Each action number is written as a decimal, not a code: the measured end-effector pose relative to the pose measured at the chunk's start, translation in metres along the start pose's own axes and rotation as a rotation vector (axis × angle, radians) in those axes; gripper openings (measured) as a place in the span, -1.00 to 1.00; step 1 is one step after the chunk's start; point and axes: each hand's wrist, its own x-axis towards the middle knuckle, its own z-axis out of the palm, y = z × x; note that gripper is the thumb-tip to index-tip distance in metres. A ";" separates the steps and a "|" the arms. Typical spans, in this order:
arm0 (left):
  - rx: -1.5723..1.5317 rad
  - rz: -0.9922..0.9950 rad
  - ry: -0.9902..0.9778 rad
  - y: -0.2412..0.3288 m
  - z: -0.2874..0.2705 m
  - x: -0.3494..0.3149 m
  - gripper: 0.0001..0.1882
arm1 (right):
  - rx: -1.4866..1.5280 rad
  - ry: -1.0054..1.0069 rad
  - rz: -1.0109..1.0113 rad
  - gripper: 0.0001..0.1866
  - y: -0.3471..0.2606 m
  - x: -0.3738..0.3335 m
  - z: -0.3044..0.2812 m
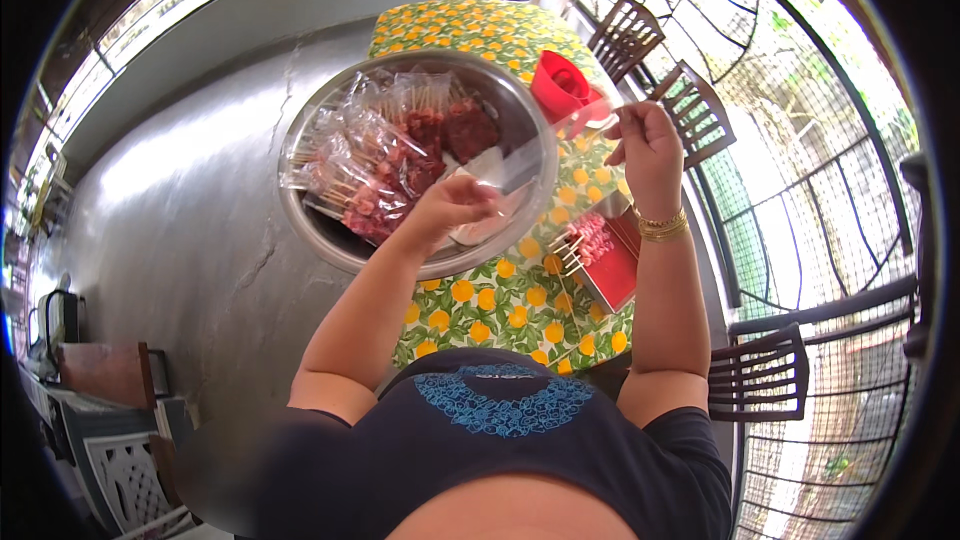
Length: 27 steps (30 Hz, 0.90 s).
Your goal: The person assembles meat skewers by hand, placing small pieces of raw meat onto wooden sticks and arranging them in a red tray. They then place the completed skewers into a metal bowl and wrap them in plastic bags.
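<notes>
A large steel bowl (320, 240) sits on a table with a yellow-and-green floral cloth (480, 305). In it lie clear bags of meat skewers (365, 165) and pieces of raw red meat (455, 130). My left hand (455, 202) hovers over the bowl's near right side, fingers pinched on a pale piece of meat. My right hand (645, 140) is raised to the right of the bowl, fingers closed on a thin wooden skewer (590, 123). A red tray (612, 265) by the table's right edge holds finished meat skewers (585, 240).
A red plastic container (560, 85) stands behind the bowl. Dark slatted chairs (690, 110) line the table's far and right sides, another chair (760, 370) is near my right elbow. A grey concrete floor (180, 220) spreads to the left, with a white plastic chair (130, 480) at lower left.
</notes>
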 end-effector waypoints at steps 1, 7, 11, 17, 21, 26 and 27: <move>-0.258 0.067 -0.076 0.002 0.000 -0.005 -0.60 | 0.066 0.042 0.039 -0.87 0.007 -0.006 -0.008; -0.633 -0.038 -0.002 0.003 0.012 -0.037 -0.77 | 0.268 0.225 0.335 -0.86 0.059 -0.079 -0.031; -0.304 -0.118 0.214 -0.009 0.021 -0.051 -0.78 | 0.534 0.252 0.367 -0.87 0.091 -0.132 -0.028; 0.262 0.008 0.347 -0.029 0.042 -0.080 -0.82 | -0.225 0.269 0.409 -0.71 0.085 -0.190 -0.019; 1.016 0.428 0.088 -0.035 0.084 -0.097 -0.74 | -0.210 -0.078 -0.159 -0.55 0.042 -0.198 -0.013; 1.075 0.505 0.126 -0.024 0.123 -0.102 -0.78 | -0.402 -0.480 -0.270 -0.66 0.021 -0.191 -0.005; 1.073 0.560 0.170 -0.020 0.125 -0.102 -0.79 | -0.468 -0.487 -0.188 -0.66 0.022 -0.190 -0.005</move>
